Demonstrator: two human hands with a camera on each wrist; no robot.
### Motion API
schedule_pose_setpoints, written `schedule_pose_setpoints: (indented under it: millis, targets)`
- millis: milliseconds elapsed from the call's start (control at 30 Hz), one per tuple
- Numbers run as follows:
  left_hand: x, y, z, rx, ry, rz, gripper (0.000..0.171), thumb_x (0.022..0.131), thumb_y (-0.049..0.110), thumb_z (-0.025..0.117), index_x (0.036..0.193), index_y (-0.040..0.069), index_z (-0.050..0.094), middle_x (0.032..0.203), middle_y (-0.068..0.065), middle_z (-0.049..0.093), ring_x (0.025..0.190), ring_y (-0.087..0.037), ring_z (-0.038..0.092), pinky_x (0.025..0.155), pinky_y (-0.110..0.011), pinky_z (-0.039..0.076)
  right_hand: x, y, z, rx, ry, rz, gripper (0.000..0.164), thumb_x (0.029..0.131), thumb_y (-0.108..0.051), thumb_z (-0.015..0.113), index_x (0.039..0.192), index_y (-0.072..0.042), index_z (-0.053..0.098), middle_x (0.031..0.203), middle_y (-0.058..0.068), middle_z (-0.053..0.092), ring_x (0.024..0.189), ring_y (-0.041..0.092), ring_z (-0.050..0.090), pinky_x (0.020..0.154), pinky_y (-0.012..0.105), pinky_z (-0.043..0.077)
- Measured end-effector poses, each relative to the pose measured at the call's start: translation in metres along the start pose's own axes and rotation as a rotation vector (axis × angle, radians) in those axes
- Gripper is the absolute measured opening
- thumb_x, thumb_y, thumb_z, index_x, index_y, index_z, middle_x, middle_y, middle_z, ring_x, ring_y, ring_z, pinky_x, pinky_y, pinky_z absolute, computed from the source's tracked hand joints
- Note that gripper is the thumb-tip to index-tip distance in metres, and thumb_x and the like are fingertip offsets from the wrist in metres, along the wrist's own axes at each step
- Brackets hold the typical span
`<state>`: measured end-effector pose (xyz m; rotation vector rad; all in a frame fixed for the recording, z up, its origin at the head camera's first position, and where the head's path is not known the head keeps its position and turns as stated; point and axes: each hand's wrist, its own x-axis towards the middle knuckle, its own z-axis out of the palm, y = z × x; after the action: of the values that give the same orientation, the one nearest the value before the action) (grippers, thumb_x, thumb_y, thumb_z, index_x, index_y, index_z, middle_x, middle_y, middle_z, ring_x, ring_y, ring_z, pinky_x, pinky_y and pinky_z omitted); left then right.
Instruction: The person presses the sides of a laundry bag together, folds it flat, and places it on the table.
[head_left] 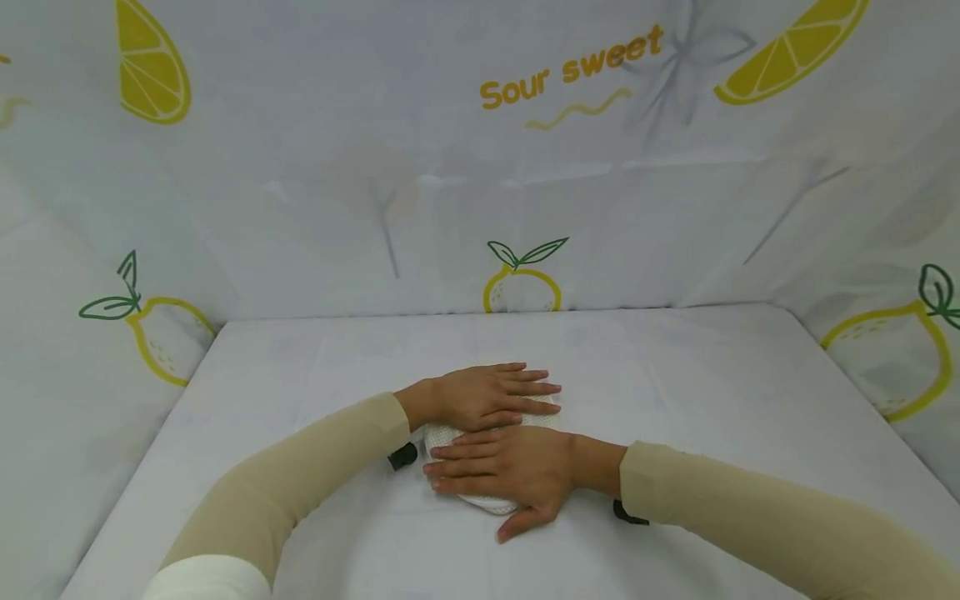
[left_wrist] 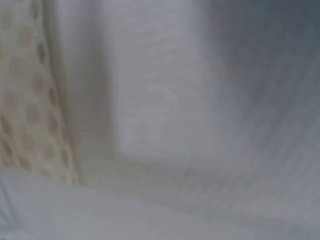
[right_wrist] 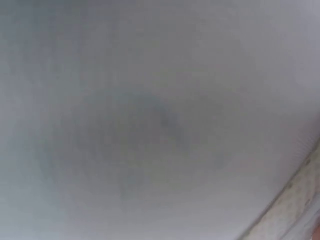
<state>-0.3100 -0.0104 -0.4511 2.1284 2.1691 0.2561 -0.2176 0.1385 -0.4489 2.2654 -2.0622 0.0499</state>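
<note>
A white, mesh-textured item with a rounded edge (head_left: pixel 489 503) lies on the table, mostly hidden under both hands. My left hand (head_left: pixel 476 397) rests flat across its far side, fingers straight and pointing right. Nearer to me, my right hand (head_left: pixel 525 465) lies palm down on the item, its fingers extended to the left and the thumb apart. The hands sit close together, one in front of the other. In the left wrist view, the perforated cream edge of the item (left_wrist: pixel 31 95) shows at the left. A strip of the textured item (right_wrist: pixel 285 212) appears at the lower right in the right wrist view.
A white cloth covers the table (head_left: pixel 300 375). White curtains (head_left: pixel 315 167) printed with lemons stand at the back and on both sides. Black wrist devices (head_left: pixel 403 456) show beneath the sleeves. Both wrist views are blurred and mostly white cloth.
</note>
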Motion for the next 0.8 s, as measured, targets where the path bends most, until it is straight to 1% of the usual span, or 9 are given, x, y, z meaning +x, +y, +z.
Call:
schedule_pose_setpoints:
  millis: [133, 200, 300, 400, 467, 500, 567, 633, 800]
  targets:
    - [0.001, -0.001, -0.006, 0.07, -0.009, 0.016, 0.047, 0.106, 0.033, 0.027, 0.152, 0.027, 0.027, 0.159, 0.004, 0.014, 0.145, -0.019, 0.008, 0.115, -0.038, 0.006, 0.0, 0.001, -0.004, -0.011, -0.025, 0.007, 0.082, 0.093, -0.054, 0.047, 0.152, -0.004, 0.018, 0.158, 0.012, 0.012, 0.144, 0.027, 0.01, 0.114, 0.042, 0.014]
    - [0.002, 0.0, -0.011, 0.103, -0.008, 0.011, 0.047, 0.105, 0.034, 0.029, 0.152, 0.027, 0.029, 0.159, 0.003, 0.016, 0.145, -0.02, 0.009, 0.115, -0.04, 0.007, -0.001, 0.001, -0.007, -0.017, -0.032, 0.007, 0.079, 0.094, -0.052, 0.047, 0.152, -0.005, 0.019, 0.158, 0.012, 0.012, 0.144, 0.027, 0.01, 0.114, 0.042, 0.013]
    - [0.001, 0.0, -0.016, 0.119, -0.017, -0.05, 0.048, 0.104, 0.041, 0.03, 0.151, 0.03, 0.029, 0.158, 0.005, 0.016, 0.145, -0.019, 0.009, 0.113, -0.051, 0.007, 0.0, 0.001, -0.011, -0.037, -0.029, -0.002, 0.076, 0.095, -0.05, 0.048, 0.152, -0.007, 0.021, 0.158, 0.012, 0.014, 0.144, 0.028, 0.011, 0.114, 0.042, 0.014]
    - [-0.002, 0.001, -0.018, 0.069, -0.03, -0.131, 0.049, 0.103, 0.048, 0.03, 0.15, 0.036, 0.029, 0.158, 0.011, 0.013, 0.145, -0.018, 0.008, 0.109, -0.062, 0.011, 0.001, 0.001, -0.014, -0.049, -0.021, -0.017, 0.075, 0.095, -0.048, 0.051, 0.152, -0.008, 0.023, 0.158, 0.013, 0.016, 0.144, 0.027, 0.013, 0.114, 0.042, 0.016]
    - [-0.004, 0.001, -0.017, 0.017, -0.031, -0.162, 0.049, 0.102, 0.049, 0.03, 0.15, 0.038, 0.029, 0.158, 0.013, 0.014, 0.145, -0.018, 0.009, 0.108, -0.06, 0.015, 0.002, 0.002, -0.015, -0.047, -0.014, -0.026, 0.074, 0.094, -0.046, 0.052, 0.152, -0.008, 0.025, 0.157, 0.013, 0.017, 0.144, 0.027, 0.015, 0.113, 0.042, 0.017]
    - [-0.005, 0.001, -0.016, -0.008, -0.025, -0.167, 0.048, 0.102, 0.049, 0.03, 0.149, 0.039, 0.03, 0.157, 0.014, 0.014, 0.144, -0.017, 0.011, 0.109, -0.057, 0.018, 0.002, 0.002, -0.015, -0.043, -0.011, -0.03, 0.074, 0.094, -0.046, 0.053, 0.151, -0.008, 0.026, 0.157, 0.012, 0.019, 0.144, 0.028, 0.015, 0.113, 0.042, 0.017]
    - [-0.005, 0.002, -0.016, -0.04, -0.007, -0.161, 0.047, 0.103, 0.047, 0.031, 0.149, 0.038, 0.032, 0.157, 0.013, 0.017, 0.144, -0.017, 0.016, 0.11, -0.048, 0.024, 0.001, 0.003, -0.016, -0.036, -0.006, -0.035, 0.073, 0.094, -0.045, 0.054, 0.151, -0.008, 0.028, 0.156, 0.012, 0.021, 0.143, 0.028, 0.017, 0.113, 0.042, 0.018]
    - [-0.006, 0.003, -0.016, -0.057, 0.011, -0.154, 0.046, 0.103, 0.045, 0.032, 0.148, 0.037, 0.034, 0.157, 0.012, 0.02, 0.142, -0.017, 0.02, 0.11, -0.04, 0.026, 0.001, 0.003, -0.016, -0.037, -0.009, -0.036, 0.071, 0.094, -0.044, 0.054, 0.151, -0.008, 0.029, 0.156, 0.011, 0.022, 0.143, 0.028, 0.017, 0.113, 0.042, 0.018]
    - [-0.008, 0.006, -0.017, -0.082, 0.056, -0.177, 0.045, 0.103, 0.043, 0.037, 0.146, 0.034, 0.039, 0.156, 0.007, 0.026, 0.139, -0.01, 0.024, 0.106, -0.035, 0.033, 0.003, 0.005, -0.019, -0.066, -0.017, -0.047, 0.066, 0.097, -0.039, 0.052, 0.151, -0.008, 0.029, 0.156, 0.011, 0.022, 0.144, 0.027, 0.016, 0.113, 0.039, 0.018]
